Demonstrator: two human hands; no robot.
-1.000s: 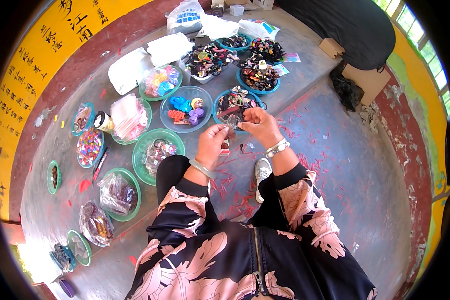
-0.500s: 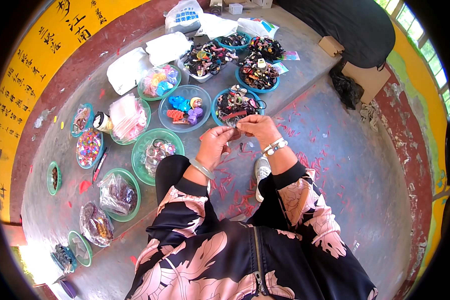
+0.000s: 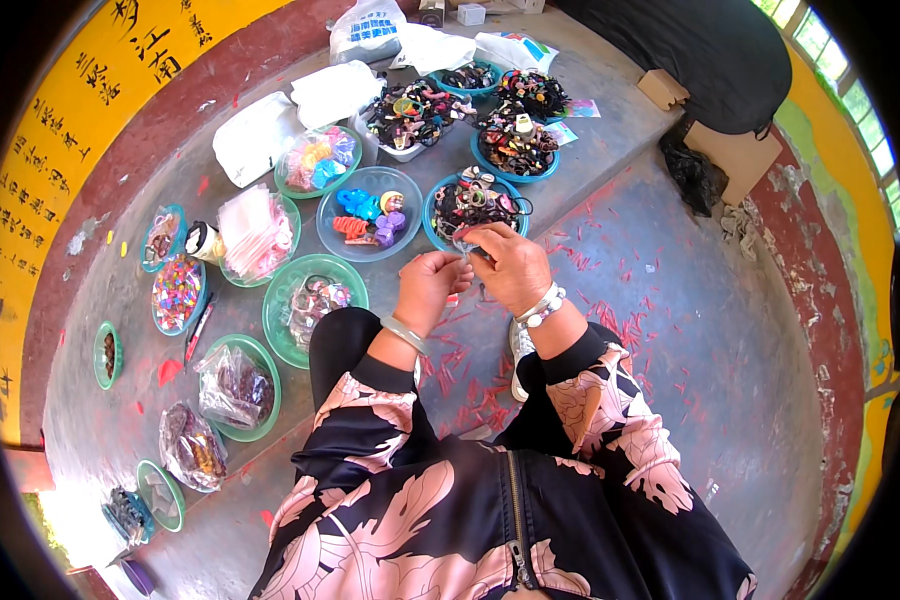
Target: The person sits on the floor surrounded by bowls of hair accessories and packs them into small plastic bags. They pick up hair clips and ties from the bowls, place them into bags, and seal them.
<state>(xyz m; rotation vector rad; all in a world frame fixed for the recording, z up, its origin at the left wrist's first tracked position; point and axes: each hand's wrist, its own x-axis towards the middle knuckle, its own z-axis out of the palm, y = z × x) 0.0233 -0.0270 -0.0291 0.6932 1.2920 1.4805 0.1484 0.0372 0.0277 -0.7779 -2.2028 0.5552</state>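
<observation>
My left hand point(image 3: 435, 285) and my right hand point(image 3: 510, 265) meet in front of me, fingertips pinched close together. Something small and clear, too small to name, shows between them. A small red bit is visible beside the left fingers. Just beyond the hands stands a blue bowl point(image 3: 429, 222) heaped with dark hair ties point(image 3: 480, 205). Left of it, a clear bowl point(image 3: 332, 240) contains blue, orange and purple pieces. Nearer my left knee, a green bowl point(image 3: 282, 330) carries small items in clear wrapping point(image 3: 315, 300).
More bowls of hair ties point(image 3: 515, 150) and white bags point(image 3: 257, 138) cover the raised ledge. Pink packets point(image 3: 258, 235), a bowl of colourful bits point(image 3: 178, 292) and bagged brown items point(image 3: 238, 388) lie left. Red scraps point(image 3: 610, 330) litter the floor; a black bag point(image 3: 692, 170) rests against cardboard at right.
My right hand has turned and come slightly nearer me, its back now facing up. The left hand has stayed almost in place, fingers still pinched. The bowls have not moved.
</observation>
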